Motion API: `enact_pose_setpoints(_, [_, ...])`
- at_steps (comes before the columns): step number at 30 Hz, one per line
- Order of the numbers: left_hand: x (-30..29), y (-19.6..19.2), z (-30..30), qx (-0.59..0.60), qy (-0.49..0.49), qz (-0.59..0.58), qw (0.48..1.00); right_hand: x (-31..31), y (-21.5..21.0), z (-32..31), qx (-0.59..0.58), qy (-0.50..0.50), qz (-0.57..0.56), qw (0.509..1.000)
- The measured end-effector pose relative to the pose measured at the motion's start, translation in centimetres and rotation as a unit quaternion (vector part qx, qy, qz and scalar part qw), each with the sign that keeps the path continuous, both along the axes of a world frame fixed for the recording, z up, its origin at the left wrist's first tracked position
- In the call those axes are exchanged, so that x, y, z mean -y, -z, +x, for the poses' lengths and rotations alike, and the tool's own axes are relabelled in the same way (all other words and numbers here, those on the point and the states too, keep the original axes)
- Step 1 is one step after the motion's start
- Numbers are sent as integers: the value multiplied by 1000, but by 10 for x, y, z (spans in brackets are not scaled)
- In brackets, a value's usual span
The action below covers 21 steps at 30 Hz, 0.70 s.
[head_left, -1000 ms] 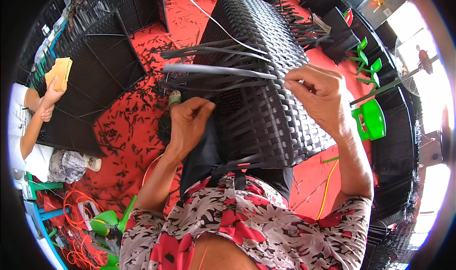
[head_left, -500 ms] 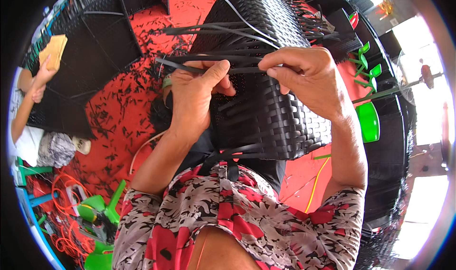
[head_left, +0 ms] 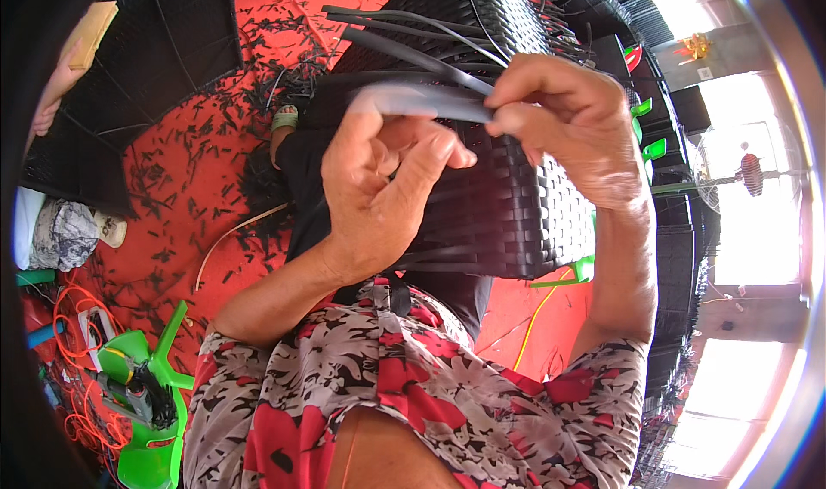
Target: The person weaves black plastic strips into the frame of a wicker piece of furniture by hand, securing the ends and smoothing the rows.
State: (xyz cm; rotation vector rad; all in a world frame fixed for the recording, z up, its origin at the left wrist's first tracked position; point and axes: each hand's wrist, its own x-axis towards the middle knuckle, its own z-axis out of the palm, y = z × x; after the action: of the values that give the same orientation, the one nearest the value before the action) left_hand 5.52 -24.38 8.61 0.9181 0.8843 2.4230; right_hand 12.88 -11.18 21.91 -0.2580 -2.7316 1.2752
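Observation:
A large woven basket of flat black plastic strips [head_left: 508,222] rests across my lap, tilted, with loose strip ends along its edge. My right hand [head_left: 564,123] pinches one flat black strip [head_left: 422,61] between thumb and forefinger above the weave. My left hand [head_left: 383,179] is beside it, palm turned up. Its forefinger is stretched out against a blurred grey-black strip [head_left: 452,106], while the thumb and other fingers are half bent with no strip visible between them. More loose strips [head_left: 396,17] stick out to the left beyond my hands.
Black strip scraps litter the red floor [head_left: 163,157]. At left, another person's hand [head_left: 56,97] holds a tan block [head_left: 93,34] by a black woven panel [head_left: 146,76]. A green stool [head_left: 151,454] carries tools near orange cord [head_left: 82,317]. A fan [head_left: 747,175] stands at right.
My left hand has released its pinch and turned its palm up, forefinger out. My right hand keeps its pinch and has risen slightly. The view has shifted; the other person sits nearer the left rim.

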Motion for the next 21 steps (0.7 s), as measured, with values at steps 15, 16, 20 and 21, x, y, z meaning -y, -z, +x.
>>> enact_pose_setpoints(15, [-63,49,-18,-323,-138,-217,911,0,-5,29,-128,40,377,917])
enact_pose_setpoints(16, [-65,49,-20,-340,-124,-228,904,-5,-1,26,-167,-10,407,898])
enact_pose_setpoints(20, [-76,55,-19,-303,-76,-244,918,15,-10,26,-40,-28,553,832])
enact_pose_setpoints(21, [-77,54,-19,-284,-68,-220,931,22,-13,24,-23,-19,575,818])
